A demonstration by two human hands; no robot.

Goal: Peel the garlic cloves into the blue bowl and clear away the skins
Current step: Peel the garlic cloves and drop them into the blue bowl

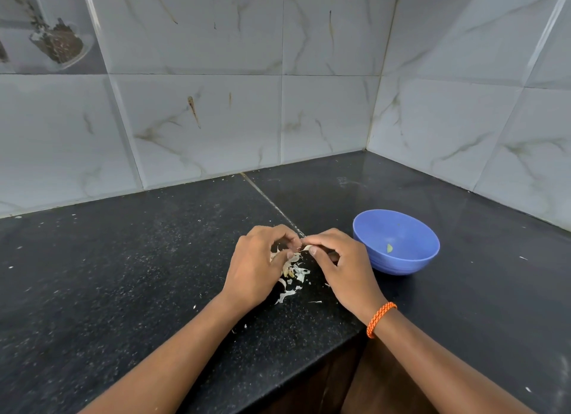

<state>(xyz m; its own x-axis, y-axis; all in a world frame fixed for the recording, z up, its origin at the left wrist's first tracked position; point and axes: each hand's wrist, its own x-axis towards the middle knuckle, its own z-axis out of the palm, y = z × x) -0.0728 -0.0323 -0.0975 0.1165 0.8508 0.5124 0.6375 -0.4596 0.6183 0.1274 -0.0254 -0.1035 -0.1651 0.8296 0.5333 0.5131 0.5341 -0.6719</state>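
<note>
Head view, looking down at a black speckled bench (123, 274) in a tiled corner.

Left hand (256, 268) and right hand (343, 268) meeting fingertip to fingertip just above the bench, left of the blue bowl (396, 242). Both grips curled, pinching one garlic clove (306, 247) between them; only a pale sliver of it visible at the fingertips. Cannot tell how much skin remains on it.

Under and between the hands: loose pile of garlic skins (298, 271), white papery flakes, with a few yellowish pieces (288, 272) beside the left palm; cannot tell whether cloves or skin. More flakes (285, 295) trailing toward the near edge, a few stray bits further out on the bench.

Blue bowl upright on the bench, just right of the right hand, close but apart from it. Inside: one small greenish piece (390, 248) low on the far wall, too small to identify. No peeled cloves discernible in the part of the bowl on show.

Orange braided band (380, 319) on the right wrist. Both forearms bare, coming in from the bottom edge.

Behind: grey marble-pattern wall tiles (278, 73) on two walls forming the corner; one decorative tile (52, 27) top left printed with a jar of spices. Seam (268, 200) in the bench running diagonally from the back wall to the hands.
</note>
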